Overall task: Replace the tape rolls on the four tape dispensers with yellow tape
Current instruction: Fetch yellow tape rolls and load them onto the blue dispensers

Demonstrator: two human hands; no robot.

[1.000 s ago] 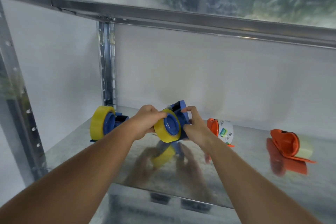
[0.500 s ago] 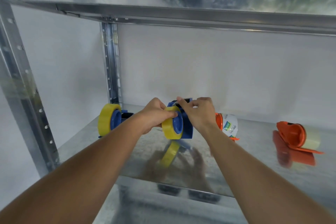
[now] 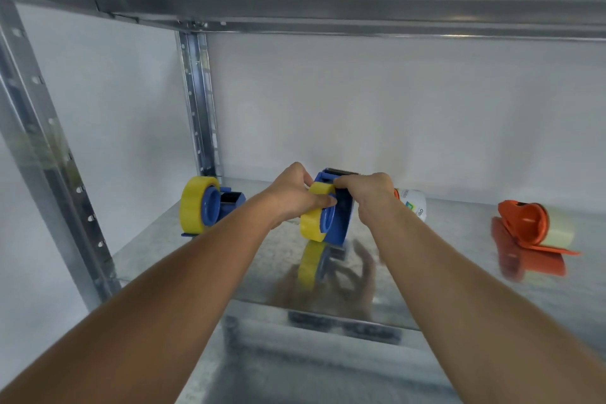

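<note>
**Roughly halfway: second blue dispenser getting its yellow roll**

Right now you are working on the blue dispenser (image 3: 337,223) at the middle of the metal shelf (image 3: 459,272), and its yellow tape roll (image 3: 311,223) is sitting on the blue hub, with the dispenser standing on the shelf or just over it. Your left hand (image 3: 292,197) is grasping the roll, fingers curled around its rim. Your right hand (image 3: 370,195) is gripping the upper part of the dispenser body, just below the toothed cutter. Whether the tape end is threaded yet, you cannot tell from here.

Judging by how things are lying, the far-left blue dispenser (image 3: 226,207) is already carrying its own yellow roll (image 3: 191,205), so that one is looking finished. Two are remaining: the orange dispenser (image 3: 521,226) well off to the right is holding a pale, non-yellow roll (image 3: 557,231), and another orange one (image 3: 397,194), mostly hidden behind your right wrist, is carrying a white labelled roll (image 3: 414,207).

Counting: you are seeing four dispensers, two blue and two orange; two yellow rolls, both mounted; two pale rolls awaiting replacement. No spare yellow rolls are showing on this shelf.
</note>
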